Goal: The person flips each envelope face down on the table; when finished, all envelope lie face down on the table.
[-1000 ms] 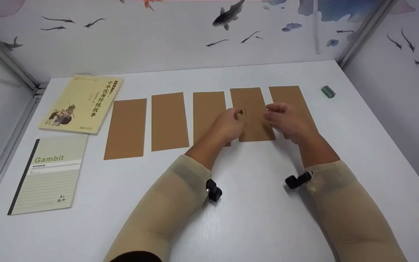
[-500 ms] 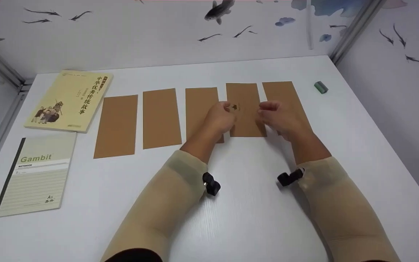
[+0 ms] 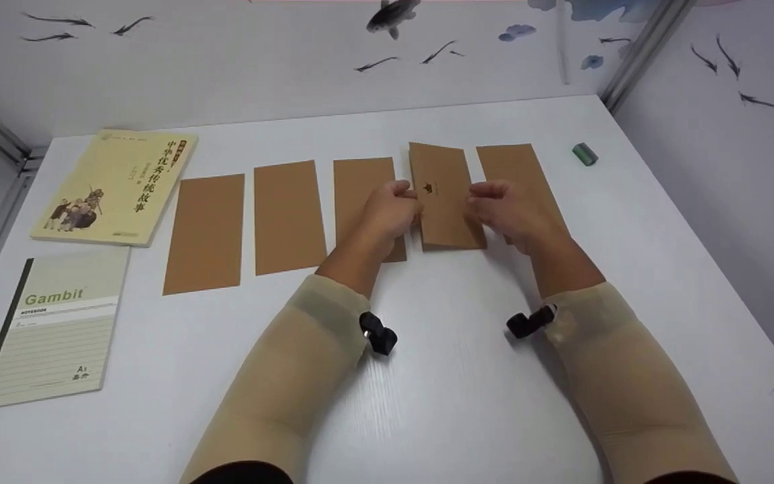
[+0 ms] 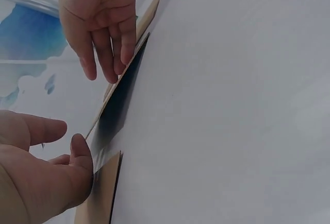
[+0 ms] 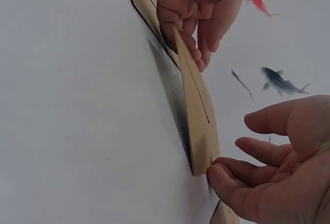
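Note:
A row of thin brown kraft notebooks lies across the white table. The one with a small crown print (image 3: 451,202), second from the right, has its left edge tipped up off the table. My left hand (image 3: 390,210) grips that raised edge with curled fingers; the right wrist view also shows the left hand (image 5: 201,7) at the lifted end. At the right edge, my right hand (image 3: 508,208) touches the notebook with fairly straight fingertips. In the left wrist view a dark shadow (image 4: 121,100) lies beneath the tilted notebook.
Flat brown notebooks lie on both sides: a right one (image 3: 518,161) partly under my right hand, and a middle one (image 3: 363,178) partly behind my left hand. A yellow book (image 3: 118,188) and a Gambit notebook (image 3: 58,329) lie left. A green cylinder (image 3: 584,154) sits back right.
The crown-printed notebook's left edge has risen from flat. My left hand has shifted from over its face to that edge. The head view has moved slightly rightward.

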`<state>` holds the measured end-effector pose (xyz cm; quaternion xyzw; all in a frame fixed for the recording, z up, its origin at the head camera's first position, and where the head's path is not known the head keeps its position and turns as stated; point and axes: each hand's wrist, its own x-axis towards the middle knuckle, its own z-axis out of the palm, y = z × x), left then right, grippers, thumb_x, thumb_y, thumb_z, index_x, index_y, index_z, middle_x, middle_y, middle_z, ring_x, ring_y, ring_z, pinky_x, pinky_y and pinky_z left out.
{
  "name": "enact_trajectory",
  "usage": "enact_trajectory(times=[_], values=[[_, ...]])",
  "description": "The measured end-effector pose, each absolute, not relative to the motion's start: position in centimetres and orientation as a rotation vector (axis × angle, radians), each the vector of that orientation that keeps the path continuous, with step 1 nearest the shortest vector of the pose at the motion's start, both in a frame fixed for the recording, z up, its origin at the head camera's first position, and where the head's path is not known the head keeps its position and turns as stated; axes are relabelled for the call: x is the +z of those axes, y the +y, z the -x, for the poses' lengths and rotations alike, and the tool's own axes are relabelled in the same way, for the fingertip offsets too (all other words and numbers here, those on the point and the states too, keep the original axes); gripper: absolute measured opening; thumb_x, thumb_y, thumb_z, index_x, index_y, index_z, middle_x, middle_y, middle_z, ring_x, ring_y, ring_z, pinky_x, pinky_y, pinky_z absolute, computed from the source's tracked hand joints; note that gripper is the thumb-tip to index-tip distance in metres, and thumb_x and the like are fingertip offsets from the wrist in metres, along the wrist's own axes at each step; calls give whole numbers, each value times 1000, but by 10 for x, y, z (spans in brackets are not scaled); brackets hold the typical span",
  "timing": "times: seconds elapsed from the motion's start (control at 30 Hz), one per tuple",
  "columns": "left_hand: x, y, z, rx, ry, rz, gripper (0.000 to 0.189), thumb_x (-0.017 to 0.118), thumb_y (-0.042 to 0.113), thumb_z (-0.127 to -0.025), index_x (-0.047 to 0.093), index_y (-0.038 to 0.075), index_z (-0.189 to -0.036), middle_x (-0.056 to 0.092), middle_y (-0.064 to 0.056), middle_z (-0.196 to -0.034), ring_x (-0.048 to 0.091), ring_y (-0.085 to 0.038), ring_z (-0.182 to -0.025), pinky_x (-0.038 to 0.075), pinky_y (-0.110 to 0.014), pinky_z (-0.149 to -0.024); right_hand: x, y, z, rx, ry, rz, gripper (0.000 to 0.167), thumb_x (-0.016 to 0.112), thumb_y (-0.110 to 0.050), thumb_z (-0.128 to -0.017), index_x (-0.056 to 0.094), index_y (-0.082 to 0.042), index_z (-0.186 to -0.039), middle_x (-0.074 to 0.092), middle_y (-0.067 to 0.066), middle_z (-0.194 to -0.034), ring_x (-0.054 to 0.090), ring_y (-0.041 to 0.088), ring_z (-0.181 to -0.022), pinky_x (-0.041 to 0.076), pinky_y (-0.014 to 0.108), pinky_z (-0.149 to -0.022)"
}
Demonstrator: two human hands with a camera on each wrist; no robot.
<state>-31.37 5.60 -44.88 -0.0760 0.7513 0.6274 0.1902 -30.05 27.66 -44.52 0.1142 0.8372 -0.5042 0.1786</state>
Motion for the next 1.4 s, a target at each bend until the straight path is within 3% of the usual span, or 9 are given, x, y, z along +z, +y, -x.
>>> enact_trajectory(times=[0.2,0.3,0.47,0.63,0.87,1.1,1.23,1.4], values=[[-450,52,315,1737,2136,165,52,61,11,-107,51,19,-158,61,1,-141,60,-17,-135,50,-34,-119,-442,270,303,-1379,2360,-307,49,62,-41,-108,55,-30,-155,55,-1,-159,53,25,-147,44,60,-118],[-449,52,316,1765,2119,139,52,61,10,-107,51,22,-157,64,0,-142,63,-17,-134,53,-34,-116,-441,267,303,-1382,2355,-300,49,62,-41,-107,54,-31,-155,56,-3,-158,52,24,-148,40,64,-121],[-441,56,314,1847,2066,108,50,59,12,-108,51,23,-157,66,-2,-144,67,-18,-132,56,-34,-113,-439,262,303,-1502,2331,-224,55,63,-43,-107,49,-32,-159,53,-2,-160,51,22,-147,40,57,-125],[-435,61,309,1952,2023,-5,49,62,19,-109,52,22,-157,65,0,-143,69,-15,-127,58,-32,-109,-435,254,300,-1629,2294,-112,55,61,-47,-108,51,-30,-159,52,3,-160,54,24,-141,47,45,-122],[-432,70,301,1919,2079,-231,50,61,33,-110,53,21,-158,57,7,-153,63,-10,-133,56,-25,-109,-433,248,296,-1834,2239,-74,50,59,-41,-110,58,-17,-153,58,7,-155,61,24,-137,50,40,-120],[-441,75,302,1753,2202,-298,53,63,40,-108,51,32,-159,55,10,-155,56,-16,-144,54,-31,-114,-431,254,294,-1973,2243,-121,44,65,-33,-108,67,-7,-144,62,12,-148,64,20,-126,47,44,-124],[-447,78,303,1663,2220,-253,54,64,40,-107,49,34,-159,53,7,-160,52,-19,-150,53,-36,-117,-429,258,292,-1986,2263,-169,41,65,-30,-108,67,-11,-145,61,8,-150,61,20,-132,49,40,-121],[-455,79,305,1594,2256,-226,56,65,36,-107,49,27,-160,54,4,-161,51,-19,-151,51,-35,-119,-428,262,293,-2009,2262,-217,38,62,-25,-109,67,-14,-146,59,7,-152,59,21,-137,50,36,-120]])
